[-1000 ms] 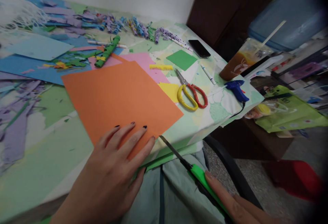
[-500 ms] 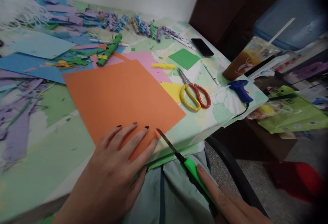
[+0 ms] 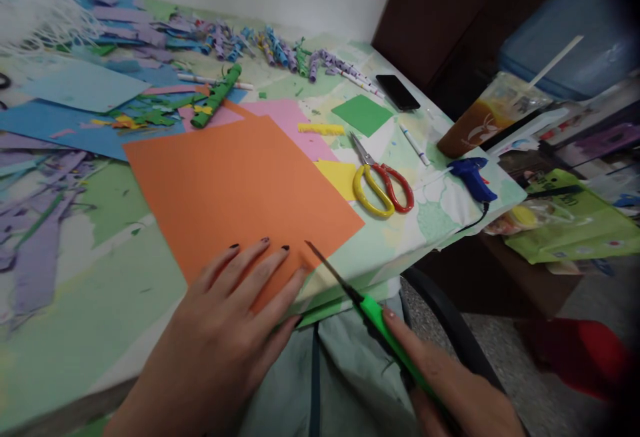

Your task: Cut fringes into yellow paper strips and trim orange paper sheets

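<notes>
An orange paper sheet [image 3: 240, 184] lies near the table's front edge. My left hand [image 3: 225, 324] rests flat on its near part, fingers spread and pressing down. In my right hand [image 3: 445, 377] is a green and black utility knife [image 3: 380, 320], with the index finger stretched along its handle. Its long blade points up and left, the tip over the sheet just right of my left fingers; whether it touches the paper I cannot tell. Scissors [image 3: 383, 184] with one yellow and one red handle lie right of the sheet.
A green paper square [image 3: 363, 115], a black phone [image 3: 397, 92] and a blue glue gun [image 3: 474, 178] lie to the right. A drink cup [image 3: 475, 120] stands at the right edge. Purple scraps [image 3: 40, 250] and a green paper roll [image 3: 217, 97] are on the left and back.
The knife's tip has shifted slightly away from me over the orange sheet, and my right hand has moved a little. My left hand stays on the paper. The view has shifted slightly.
</notes>
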Motion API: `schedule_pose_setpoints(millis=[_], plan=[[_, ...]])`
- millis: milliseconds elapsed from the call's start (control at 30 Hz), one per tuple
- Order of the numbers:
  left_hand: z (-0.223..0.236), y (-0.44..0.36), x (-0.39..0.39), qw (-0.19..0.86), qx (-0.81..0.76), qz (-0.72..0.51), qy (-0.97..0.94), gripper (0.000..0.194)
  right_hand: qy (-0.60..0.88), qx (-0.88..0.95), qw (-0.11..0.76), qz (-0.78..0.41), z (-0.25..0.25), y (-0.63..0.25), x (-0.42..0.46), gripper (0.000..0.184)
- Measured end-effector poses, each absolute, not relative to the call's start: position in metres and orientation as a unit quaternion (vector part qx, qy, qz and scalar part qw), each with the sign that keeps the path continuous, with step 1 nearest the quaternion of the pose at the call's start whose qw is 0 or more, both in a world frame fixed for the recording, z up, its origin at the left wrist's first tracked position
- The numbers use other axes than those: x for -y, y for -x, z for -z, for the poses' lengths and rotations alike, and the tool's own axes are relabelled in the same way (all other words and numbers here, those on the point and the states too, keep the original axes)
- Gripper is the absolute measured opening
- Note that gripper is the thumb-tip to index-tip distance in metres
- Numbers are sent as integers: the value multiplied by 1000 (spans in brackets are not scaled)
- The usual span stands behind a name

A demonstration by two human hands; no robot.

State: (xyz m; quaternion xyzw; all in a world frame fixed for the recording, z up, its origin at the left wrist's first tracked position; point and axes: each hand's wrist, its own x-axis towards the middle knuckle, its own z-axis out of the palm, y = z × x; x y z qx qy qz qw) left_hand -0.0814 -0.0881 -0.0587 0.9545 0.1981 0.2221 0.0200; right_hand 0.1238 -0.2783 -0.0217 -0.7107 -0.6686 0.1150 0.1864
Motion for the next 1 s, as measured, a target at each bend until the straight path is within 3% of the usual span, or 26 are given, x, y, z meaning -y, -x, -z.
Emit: schedule_pose_setpoints(millis=[233,433,767,1000], plan=[[65,93,77,14,-168,-240,-956,37,775,580,247,43,12,-179,251,57],[52,105,64,18,-153,-223,-962,33,789,550,272,22,26,-209,230,52],[50,122,60,11,-169,-240,-956,30,836,509,136,156,44,-263,203,54],[51,118,67,-24,-167,-258,-951,29,825,520,144,171,49,-273,192,49]])
